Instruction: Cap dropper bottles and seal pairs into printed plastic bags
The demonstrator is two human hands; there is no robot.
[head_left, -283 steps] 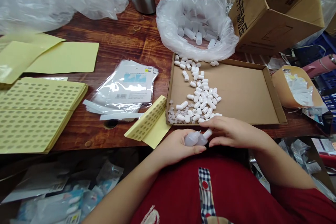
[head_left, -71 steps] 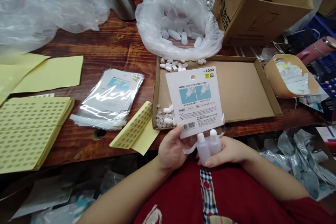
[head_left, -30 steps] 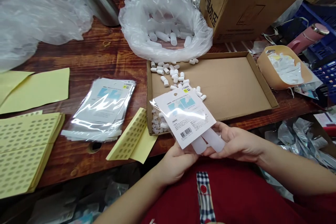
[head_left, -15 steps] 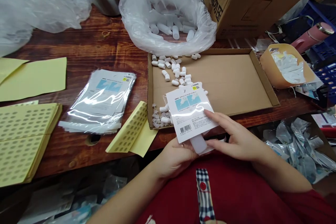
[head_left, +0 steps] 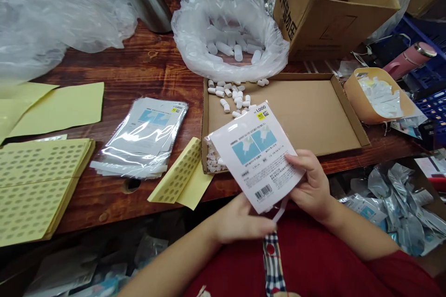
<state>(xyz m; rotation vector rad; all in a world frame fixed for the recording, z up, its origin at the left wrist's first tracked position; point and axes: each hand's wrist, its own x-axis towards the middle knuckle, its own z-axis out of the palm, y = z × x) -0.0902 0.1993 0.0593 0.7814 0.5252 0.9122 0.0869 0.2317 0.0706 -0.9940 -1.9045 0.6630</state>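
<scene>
A clear plastic packet with a white printed card (head_left: 258, 158), showing blue pictures and a barcode, tilts in front of me. My right hand (head_left: 311, 188) grips its right edge, thumb over the card's front. At the lower edge, my left hand (head_left: 239, 222) holds it from beneath; its thumb lies across the packet's whitish end strip (head_left: 279, 211), and its other fingers are mostly hidden behind the card. Beyond the packet, small white plastic cylinders (head_left: 239, 97) lie in a shallow cardboard tray (head_left: 324, 111). Tiny translucent pieces (head_left: 213, 158) sit in its near-left corner, partly covered.
Left of the tray are a folded yellow sheet (head_left: 177, 171), a stack of similar packets (head_left: 146, 132) and dotted yellow sheets (head_left: 38, 185). Behind stand an open bag of white tubes (head_left: 230, 60), a carton (head_left: 334, 23) and a metal cup (head_left: 149, 7). An orange tub (head_left: 362, 102) stands right.
The packet has turned and come nearer. My left thumb has moved onto its lower end, and my right fingers have closed more around its edge. The view has shifted slightly.
</scene>
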